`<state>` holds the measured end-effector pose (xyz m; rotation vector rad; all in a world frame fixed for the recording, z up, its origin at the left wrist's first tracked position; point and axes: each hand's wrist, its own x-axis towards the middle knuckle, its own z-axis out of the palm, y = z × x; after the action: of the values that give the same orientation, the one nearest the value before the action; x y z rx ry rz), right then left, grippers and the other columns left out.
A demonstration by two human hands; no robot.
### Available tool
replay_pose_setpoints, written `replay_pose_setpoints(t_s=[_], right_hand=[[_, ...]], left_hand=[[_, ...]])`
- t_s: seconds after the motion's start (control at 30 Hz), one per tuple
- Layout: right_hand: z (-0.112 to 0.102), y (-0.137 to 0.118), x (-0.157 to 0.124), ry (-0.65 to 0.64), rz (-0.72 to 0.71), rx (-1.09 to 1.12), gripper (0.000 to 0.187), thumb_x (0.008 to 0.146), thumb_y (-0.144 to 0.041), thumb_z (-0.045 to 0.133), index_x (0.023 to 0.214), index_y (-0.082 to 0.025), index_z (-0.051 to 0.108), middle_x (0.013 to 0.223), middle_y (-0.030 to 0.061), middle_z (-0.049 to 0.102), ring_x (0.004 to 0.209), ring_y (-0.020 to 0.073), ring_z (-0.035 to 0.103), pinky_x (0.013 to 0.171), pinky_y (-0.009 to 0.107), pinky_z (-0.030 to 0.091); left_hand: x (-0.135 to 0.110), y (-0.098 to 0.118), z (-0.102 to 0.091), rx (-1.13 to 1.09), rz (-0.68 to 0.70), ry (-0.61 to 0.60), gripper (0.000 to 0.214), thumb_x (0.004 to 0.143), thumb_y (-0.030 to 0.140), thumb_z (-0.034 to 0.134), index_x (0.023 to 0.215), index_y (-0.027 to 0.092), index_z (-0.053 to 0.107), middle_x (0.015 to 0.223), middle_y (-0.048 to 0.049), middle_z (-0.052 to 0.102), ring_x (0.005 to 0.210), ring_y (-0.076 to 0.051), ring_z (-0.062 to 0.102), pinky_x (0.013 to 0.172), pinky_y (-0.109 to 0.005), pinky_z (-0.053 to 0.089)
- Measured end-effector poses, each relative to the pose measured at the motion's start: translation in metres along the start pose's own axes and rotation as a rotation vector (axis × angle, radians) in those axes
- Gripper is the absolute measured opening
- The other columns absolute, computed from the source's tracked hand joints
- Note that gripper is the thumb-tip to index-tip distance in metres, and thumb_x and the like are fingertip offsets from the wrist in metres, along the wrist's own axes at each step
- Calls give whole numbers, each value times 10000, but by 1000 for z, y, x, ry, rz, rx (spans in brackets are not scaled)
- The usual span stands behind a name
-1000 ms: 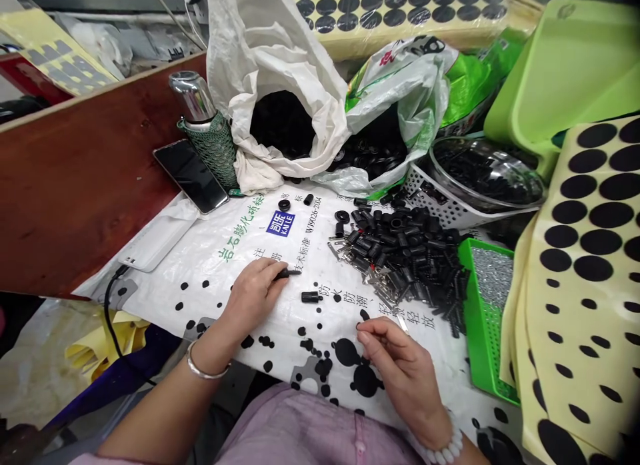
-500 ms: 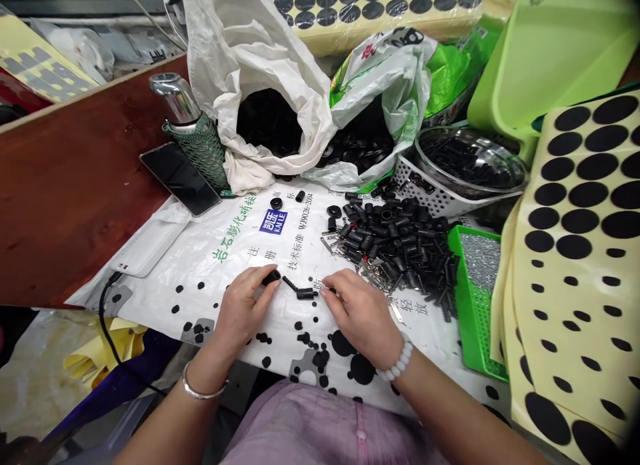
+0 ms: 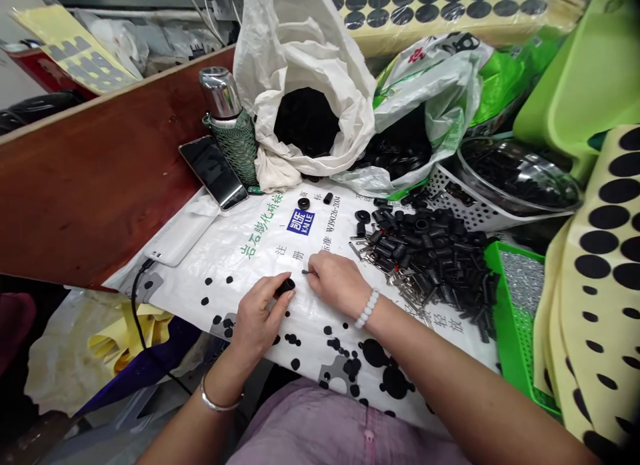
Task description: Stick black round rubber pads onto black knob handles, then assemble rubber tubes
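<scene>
My left hand (image 3: 259, 315) is closed around a short black plastic sleeve (image 3: 285, 287), its hollow end facing my right hand. My right hand (image 3: 336, 283) is closed, fingers bent inward. A thin dark tip (image 3: 305, 272) pokes out from its fingertips; the rest of that piece is hidden in the hand. A small gap separates the tip from the sleeve. To the right of my hands lies a heap of black plastic parts (image 3: 425, 252), with metal pins among them. Farther back on the printed white sheet (image 3: 270, 265) are a black ring (image 3: 303, 203) and a small black cylinder (image 3: 328, 198).
Behind stand a white sack (image 3: 310, 65) and a plastic bag (image 3: 450, 112) of black parts. A phone (image 3: 215, 172) leans on a netted flask (image 3: 233, 132). At right are a green tray (image 3: 507, 332), a glass bowl (image 3: 520, 175) and sticker sheets (image 3: 575, 332).
The ribbed black part that lay between my hands no longer shows there. My right hand has moved closer to the left and turned inward. The whole view has shifted, scene moving right.
</scene>
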<state>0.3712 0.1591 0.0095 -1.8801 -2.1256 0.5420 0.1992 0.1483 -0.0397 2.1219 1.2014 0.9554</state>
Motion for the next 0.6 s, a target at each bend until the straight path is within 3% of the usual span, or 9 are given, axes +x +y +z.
replay_pose_setpoints(t_s=[0.07,0.13,0.23,0.3,0.47,0.6], right_hand=[[-4,2,-2,1,-24,83,163,820,-128,500,955,-153,588,773,31,629,701,142,583,640,251,438],[-9,3,-8,-2,-36,309,255,844,-140,472,1091,-160,531,731,-10,605,603,101,555,581,218,445],[-14,5,-21,14,25,846,242,822,-210,518,1054,-157,561,681,-27,575,517,84,524,509,214,449],[-17,5,-29,50,108,1074,214,789,-275,580,958,-146,596,634,-23,588,515,91,548,518,224,470],[-19,6,-48,191,192,1148,211,763,-338,636,851,-147,614,589,7,639,537,123,605,553,248,512],[-14,8,-65,358,69,925,114,807,-290,597,847,-184,614,687,17,645,605,141,618,582,265,523]], left_hand=[[0,-1,-1,-40,-23,12,292,865,246,496,1145,180,549,941,-60,615,859,-163,581,768,-296,479],[1,0,-3,-85,-45,14,297,863,249,499,1147,180,554,962,-63,618,877,-166,582,780,-299,479],[0,4,-5,-167,-94,-2,306,854,259,516,1145,184,568,989,-65,631,888,-171,592,776,-293,484],[0,11,-5,-228,-116,-24,307,846,262,530,1136,176,583,1003,-70,643,895,-177,601,771,-285,487],[-2,31,1,-368,-92,-88,294,827,250,562,1103,162,608,1045,-82,659,956,-198,606,820,-302,485],[-3,41,8,-462,-76,-123,282,832,234,564,1106,183,606,1061,-69,662,961,-185,609,831,-297,486]])
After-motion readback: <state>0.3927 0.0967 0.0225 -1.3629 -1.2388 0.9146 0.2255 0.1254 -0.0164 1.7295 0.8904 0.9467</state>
